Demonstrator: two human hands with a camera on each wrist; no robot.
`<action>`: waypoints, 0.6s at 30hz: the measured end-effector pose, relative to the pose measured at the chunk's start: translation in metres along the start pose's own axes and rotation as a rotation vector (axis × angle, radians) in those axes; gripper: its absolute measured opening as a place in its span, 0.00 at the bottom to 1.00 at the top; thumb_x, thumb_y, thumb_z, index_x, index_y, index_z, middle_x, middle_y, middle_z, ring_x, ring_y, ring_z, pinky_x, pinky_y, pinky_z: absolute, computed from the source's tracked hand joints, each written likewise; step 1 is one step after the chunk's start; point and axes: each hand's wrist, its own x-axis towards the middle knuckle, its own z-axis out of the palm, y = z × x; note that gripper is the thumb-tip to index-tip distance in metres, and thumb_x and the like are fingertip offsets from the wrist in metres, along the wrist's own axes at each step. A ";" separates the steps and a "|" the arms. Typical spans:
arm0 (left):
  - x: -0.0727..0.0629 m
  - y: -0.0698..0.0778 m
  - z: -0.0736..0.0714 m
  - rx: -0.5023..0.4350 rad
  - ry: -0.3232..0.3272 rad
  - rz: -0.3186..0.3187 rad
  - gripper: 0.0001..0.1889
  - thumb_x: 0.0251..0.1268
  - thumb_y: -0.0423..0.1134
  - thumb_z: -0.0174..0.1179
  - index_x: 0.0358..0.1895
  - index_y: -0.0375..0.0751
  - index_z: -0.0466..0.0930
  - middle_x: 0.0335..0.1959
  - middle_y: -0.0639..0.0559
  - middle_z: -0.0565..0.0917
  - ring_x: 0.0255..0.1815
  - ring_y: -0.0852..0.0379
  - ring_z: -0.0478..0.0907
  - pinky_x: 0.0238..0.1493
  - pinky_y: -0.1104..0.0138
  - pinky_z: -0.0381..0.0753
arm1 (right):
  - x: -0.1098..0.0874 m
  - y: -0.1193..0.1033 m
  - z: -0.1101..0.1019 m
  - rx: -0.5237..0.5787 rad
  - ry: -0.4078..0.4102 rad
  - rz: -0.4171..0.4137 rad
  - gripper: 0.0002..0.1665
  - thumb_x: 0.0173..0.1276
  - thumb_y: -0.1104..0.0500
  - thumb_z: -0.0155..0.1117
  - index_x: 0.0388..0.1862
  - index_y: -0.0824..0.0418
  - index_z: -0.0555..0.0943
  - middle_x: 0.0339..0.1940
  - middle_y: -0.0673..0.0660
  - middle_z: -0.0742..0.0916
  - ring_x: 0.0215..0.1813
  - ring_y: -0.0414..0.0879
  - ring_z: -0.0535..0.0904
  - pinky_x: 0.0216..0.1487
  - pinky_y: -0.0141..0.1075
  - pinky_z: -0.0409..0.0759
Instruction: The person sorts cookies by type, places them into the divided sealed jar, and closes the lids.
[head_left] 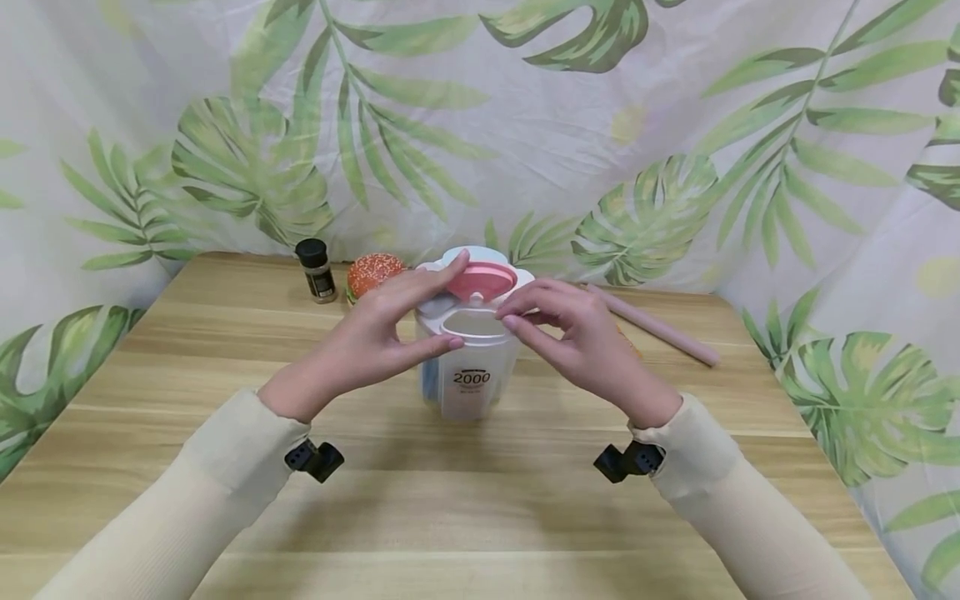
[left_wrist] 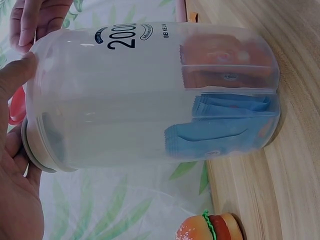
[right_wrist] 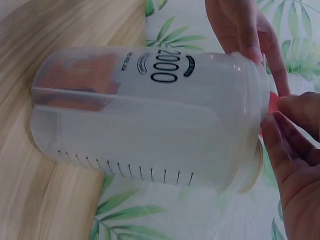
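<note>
A translucent storage canister (head_left: 480,383) marked 2000 stands upright on the table. Its pink flap (head_left: 483,281) is raised, with an oval opening in front. My left hand (head_left: 375,321) spans the lid's left side: the thumb touches the front rim, and the straight index finger reaches the raised flap. At the opening's right edge is my right hand (head_left: 566,333), fingers curled and thumb tip against the fingertips; nothing shows between them. Blue packets (left_wrist: 220,135) lie at the bottom of one compartment, orange-brown packets (right_wrist: 77,82) in another.
A black-capped spice jar (head_left: 317,271) and a toy hamburger (head_left: 375,273) are at the back left. To the right of the canister lies a pinkish rod (head_left: 660,327) at a slant. A leaf-print cloth (head_left: 555,150) hangs behind the wooden table (head_left: 465,517).
</note>
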 end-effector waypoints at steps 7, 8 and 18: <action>0.000 0.001 -0.002 0.004 0.001 -0.022 0.47 0.58 0.35 0.78 0.82 0.46 0.64 0.58 0.50 0.88 0.70 0.49 0.79 0.76 0.50 0.71 | -0.014 0.038 -0.026 0.048 0.177 0.155 0.05 0.73 0.73 0.64 0.43 0.73 0.86 0.39 0.67 0.90 0.40 0.37 0.86 0.43 0.25 0.86; 0.000 0.000 -0.002 0.005 0.003 -0.020 0.47 0.58 0.36 0.78 0.82 0.46 0.64 0.58 0.50 0.88 0.70 0.49 0.79 0.76 0.50 0.71 | -0.017 0.046 -0.031 0.023 0.183 0.203 0.06 0.75 0.71 0.63 0.44 0.73 0.86 0.39 0.67 0.90 0.40 0.38 0.86 0.43 0.24 0.86; 0.000 -0.002 -0.002 0.007 0.004 0.001 0.48 0.58 0.35 0.78 0.82 0.46 0.63 0.57 0.51 0.89 0.69 0.50 0.80 0.75 0.51 0.72 | -0.064 0.124 -0.058 -0.340 -0.153 0.728 0.19 0.83 0.59 0.57 0.59 0.74 0.80 0.55 0.73 0.87 0.58 0.65 0.84 0.59 0.55 0.83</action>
